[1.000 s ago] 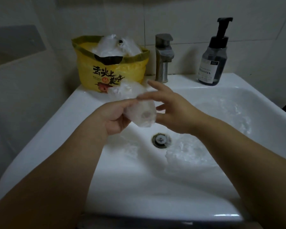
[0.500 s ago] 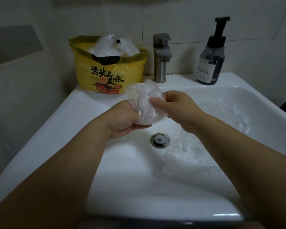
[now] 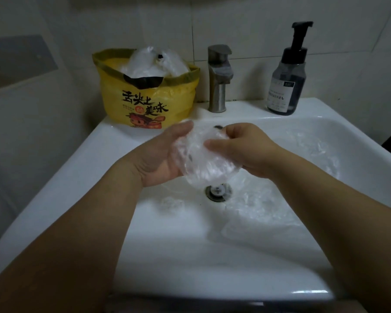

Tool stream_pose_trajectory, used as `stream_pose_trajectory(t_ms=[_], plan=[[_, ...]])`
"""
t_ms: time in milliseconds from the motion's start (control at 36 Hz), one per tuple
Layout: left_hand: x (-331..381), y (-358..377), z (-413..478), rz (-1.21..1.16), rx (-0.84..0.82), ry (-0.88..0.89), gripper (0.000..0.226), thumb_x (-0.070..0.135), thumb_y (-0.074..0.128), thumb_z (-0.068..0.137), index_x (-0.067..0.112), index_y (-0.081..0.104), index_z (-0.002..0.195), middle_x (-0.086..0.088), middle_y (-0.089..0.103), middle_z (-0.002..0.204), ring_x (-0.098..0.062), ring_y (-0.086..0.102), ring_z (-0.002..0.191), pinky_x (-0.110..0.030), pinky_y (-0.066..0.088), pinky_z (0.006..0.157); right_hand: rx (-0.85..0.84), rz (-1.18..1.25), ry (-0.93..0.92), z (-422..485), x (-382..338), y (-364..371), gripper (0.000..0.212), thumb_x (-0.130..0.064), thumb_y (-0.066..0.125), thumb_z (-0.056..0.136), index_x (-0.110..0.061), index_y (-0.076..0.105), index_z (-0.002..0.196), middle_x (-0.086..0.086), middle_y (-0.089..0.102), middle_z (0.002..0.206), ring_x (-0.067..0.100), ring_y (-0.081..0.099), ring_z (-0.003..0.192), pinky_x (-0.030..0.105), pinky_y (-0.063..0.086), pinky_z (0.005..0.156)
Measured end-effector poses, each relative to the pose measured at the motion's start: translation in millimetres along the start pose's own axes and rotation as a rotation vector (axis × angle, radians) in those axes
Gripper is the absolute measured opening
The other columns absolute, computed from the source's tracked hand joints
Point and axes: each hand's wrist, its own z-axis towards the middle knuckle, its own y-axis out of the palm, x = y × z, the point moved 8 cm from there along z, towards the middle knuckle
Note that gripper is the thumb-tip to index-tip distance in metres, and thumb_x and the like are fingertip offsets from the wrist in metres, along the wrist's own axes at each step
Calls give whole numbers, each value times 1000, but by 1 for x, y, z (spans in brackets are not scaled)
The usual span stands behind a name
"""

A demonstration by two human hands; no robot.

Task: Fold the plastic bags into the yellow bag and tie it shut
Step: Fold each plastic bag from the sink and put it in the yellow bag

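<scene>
White sink point(image 3: 54, 195), steel faucet point(image 3: 218, 82), dark pump bottle point(image 3: 288, 86), drain point(image 3: 217, 192)

L hand point(image 3: 158, 161), R hand point(image 3: 244, 152): bare, like forearms point(image 3: 77, 233) to frame edge; nails prob. short, dim.

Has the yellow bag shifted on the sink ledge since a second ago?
No. The yellow bag still stands just left of the faucet, with the same gap between them.

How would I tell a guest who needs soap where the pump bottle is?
Find the white sink; a steel tap stands on its back ledge. The pump bottle stands right of the tap. Unlike the yellow bag left of the tap, it is dark, with a black pump head.
</scene>
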Motion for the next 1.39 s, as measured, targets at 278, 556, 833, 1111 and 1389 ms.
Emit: stream_pose_trajectory(t_ms=[278,556,833,1111,1389], plan=[[8,-27,3,69,409,115,23,12,46,101,7,61,118,-12,69,113,-21,67,101,-32,56,85,-218,456,195,-1,11,20,37,-27,62,90,-8,57,121,13,65,102,27,66,86,39,55,85],[10,-23,4,-91,268,87,12,-6,42,96,-8,54,97,-23,58,106,-25,63,87,-27,59,77,-121,559,171,10,15,2,9,1,52,93,-4,59,91,13,66,89,20,65,76,27,58,69],[10,-26,0,63,245,78,34,-11,45,93,-6,56,125,-22,63,123,-23,63,103,-27,55,88,-212,521,25,5,-3,-8,22,14,47,87,0,64,83,10,70,73,17,68,66,25,58,69],[14,-22,-3,120,243,93,22,-5,50,94,8,64,104,-4,69,79,-8,62,61,-17,54,54,-255,436,59,2,0,-4,30,7,39,96,-8,59,78,8,64,65,18,62,54,27,56,54],[30,-27,-4,287,443,344,36,-14,45,92,11,64,75,3,68,70,-17,61,74,-20,57,64,-218,453,100,1,2,3,29,-32,56,93,-4,65,92,5,64,81,16,63,62,28,58,64]])
